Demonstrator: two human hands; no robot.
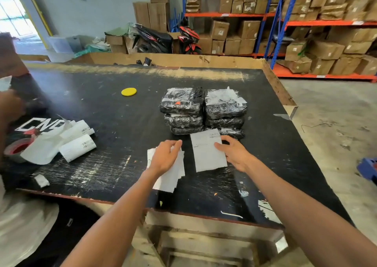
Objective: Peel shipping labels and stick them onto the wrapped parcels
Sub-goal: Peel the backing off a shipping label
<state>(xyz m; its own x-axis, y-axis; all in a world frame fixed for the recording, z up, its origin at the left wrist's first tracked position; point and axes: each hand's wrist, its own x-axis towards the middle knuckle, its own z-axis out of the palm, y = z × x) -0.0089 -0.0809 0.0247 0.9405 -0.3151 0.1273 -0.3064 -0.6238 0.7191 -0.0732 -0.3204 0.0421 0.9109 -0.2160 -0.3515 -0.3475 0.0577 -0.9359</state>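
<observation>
Labels: stack point(169, 175) under left hand point(165, 156), single sheet point(206, 154) beside right hand point(234, 152).

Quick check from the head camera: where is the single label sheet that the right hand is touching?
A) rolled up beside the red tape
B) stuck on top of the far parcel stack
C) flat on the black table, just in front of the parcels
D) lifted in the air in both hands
C: the label sheet lies flat on the black table in front of the wrapped parcels, with the right hand on its right edge.
</observation>
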